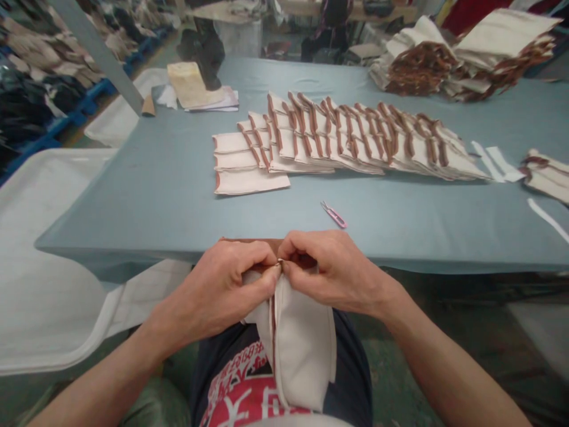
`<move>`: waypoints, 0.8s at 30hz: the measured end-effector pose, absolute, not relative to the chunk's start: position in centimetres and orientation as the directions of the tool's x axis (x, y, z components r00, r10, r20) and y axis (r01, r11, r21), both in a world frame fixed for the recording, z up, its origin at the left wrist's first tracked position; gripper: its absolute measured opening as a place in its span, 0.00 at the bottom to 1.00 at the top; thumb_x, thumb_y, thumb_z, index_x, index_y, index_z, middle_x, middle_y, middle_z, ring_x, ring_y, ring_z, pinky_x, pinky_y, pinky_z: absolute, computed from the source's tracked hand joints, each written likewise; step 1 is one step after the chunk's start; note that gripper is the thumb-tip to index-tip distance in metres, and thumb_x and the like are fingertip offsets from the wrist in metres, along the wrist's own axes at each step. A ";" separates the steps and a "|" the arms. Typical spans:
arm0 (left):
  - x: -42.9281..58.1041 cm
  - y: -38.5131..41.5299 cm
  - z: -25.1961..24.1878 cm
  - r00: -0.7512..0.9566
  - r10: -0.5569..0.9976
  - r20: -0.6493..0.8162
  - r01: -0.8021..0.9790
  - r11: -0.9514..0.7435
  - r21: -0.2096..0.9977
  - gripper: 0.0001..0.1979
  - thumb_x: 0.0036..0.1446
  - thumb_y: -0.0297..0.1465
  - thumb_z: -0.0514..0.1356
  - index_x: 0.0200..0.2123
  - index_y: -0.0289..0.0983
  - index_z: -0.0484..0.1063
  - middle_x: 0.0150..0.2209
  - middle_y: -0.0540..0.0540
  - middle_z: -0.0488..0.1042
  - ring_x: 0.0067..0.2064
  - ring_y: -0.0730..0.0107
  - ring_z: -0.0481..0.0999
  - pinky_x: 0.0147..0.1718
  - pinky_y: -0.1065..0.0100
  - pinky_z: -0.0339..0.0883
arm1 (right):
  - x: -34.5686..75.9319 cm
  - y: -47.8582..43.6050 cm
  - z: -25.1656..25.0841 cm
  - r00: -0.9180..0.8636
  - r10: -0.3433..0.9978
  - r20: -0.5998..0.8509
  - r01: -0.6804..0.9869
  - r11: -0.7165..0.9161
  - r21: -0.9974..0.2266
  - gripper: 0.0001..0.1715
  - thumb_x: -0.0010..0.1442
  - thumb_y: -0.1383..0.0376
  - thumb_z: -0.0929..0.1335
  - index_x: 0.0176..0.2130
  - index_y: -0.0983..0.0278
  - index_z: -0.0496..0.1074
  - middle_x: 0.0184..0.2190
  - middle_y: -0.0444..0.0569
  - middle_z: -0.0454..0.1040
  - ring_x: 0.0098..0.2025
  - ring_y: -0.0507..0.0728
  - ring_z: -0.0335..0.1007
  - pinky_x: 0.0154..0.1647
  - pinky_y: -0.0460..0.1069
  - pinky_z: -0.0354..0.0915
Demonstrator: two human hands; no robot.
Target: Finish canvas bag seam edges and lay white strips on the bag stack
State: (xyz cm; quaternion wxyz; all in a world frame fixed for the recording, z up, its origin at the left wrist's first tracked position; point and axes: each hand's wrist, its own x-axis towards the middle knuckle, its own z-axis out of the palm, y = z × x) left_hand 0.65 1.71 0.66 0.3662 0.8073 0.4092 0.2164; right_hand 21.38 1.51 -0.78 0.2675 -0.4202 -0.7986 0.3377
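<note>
A cream fabric piece with brown edging (306,344) hangs from my fingers in front of my shirt, at the near edge of the table. My left hand (235,281) pinches its top seam between thumb and index finger. Close beside it, my right hand (331,270) pinches the same seam, and the fingertips of both hands almost meet. What lies exactly between the fingertips is hidden. Just beyond my right hand, a pair of pink-handled thread snips (333,214) rests on the blue tabletop (169,201).
Overlapping cream pieces with brown edges (311,136) lie in a long row across the table. Larger bundles (418,59) are stacked at the back right. White strips (495,161) lie at the right. A white plastic bin (84,350) stands left, below a grey post (100,56).
</note>
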 end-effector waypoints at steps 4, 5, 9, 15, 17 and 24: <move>-0.1 2.1 1.4 0.623 0.779 -0.072 0.461 -0.291 0.838 0.10 0.61 0.26 0.55 0.28 0.35 0.73 0.23 0.56 0.67 0.25 0.78 0.62 0.25 0.75 0.56 | 20.6 1.1 -1.0 -0.430 0.877 0.213 0.430 0.407 -0.806 0.04 0.55 0.71 0.65 0.30 0.62 0.68 0.23 0.39 0.69 0.25 0.48 0.62 0.29 0.45 0.55; -0.4 2.2 1.6 0.629 0.768 -0.120 0.456 -0.240 0.857 0.09 0.60 0.26 0.56 0.30 0.35 0.75 0.24 0.55 0.68 0.25 0.78 0.63 0.25 0.75 0.56 | 20.4 1.0 -1.1 -0.414 0.883 0.222 0.410 0.399 -0.820 0.04 0.55 0.71 0.65 0.30 0.62 0.68 0.23 0.39 0.69 0.25 0.48 0.62 0.29 0.45 0.55; -1.1 2.7 1.6 0.643 0.731 -0.230 0.409 -0.074 0.909 0.10 0.59 0.28 0.56 0.35 0.35 0.78 0.27 0.53 0.73 0.27 0.75 0.67 0.25 0.76 0.60 | 20.1 0.7 -1.5 -0.366 0.909 0.200 0.331 0.328 -0.885 0.04 0.55 0.70 0.65 0.30 0.62 0.69 0.23 0.39 0.69 0.24 0.48 0.60 0.27 0.44 0.56; -0.7 3.0 1.0 0.622 0.757 -0.199 0.395 -0.084 0.915 0.10 0.58 0.30 0.56 0.31 0.34 0.76 0.25 0.53 0.71 0.26 0.76 0.64 0.24 0.77 0.58 | 20.2 0.9 -1.8 -0.379 0.924 0.044 0.229 0.140 -0.963 0.04 0.57 0.68 0.66 0.30 0.63 0.70 0.24 0.40 0.71 0.26 0.49 0.63 0.29 0.44 0.60; -0.7 3.0 0.9 0.613 0.773 -0.163 0.426 -0.150 0.892 0.09 0.58 0.29 0.57 0.30 0.34 0.76 0.23 0.54 0.69 0.24 0.78 0.62 0.22 0.77 0.56 | 20.2 1.0 -1.7 -0.388 0.921 0.037 0.245 0.142 -0.959 0.03 0.58 0.68 0.66 0.31 0.63 0.70 0.25 0.40 0.71 0.26 0.49 0.63 0.29 0.45 0.59; -1.4 3.6 1.3 0.657 0.753 0.019 0.486 -0.444 0.753 0.07 0.57 0.24 0.58 0.31 0.35 0.77 0.24 0.54 0.73 0.25 0.78 0.67 0.25 0.76 0.59 | 20.3 1.2 -1.4 -0.435 0.900 0.031 0.206 0.133 -0.969 0.02 0.57 0.69 0.66 0.31 0.63 0.70 0.24 0.39 0.69 0.25 0.48 0.60 0.27 0.44 0.57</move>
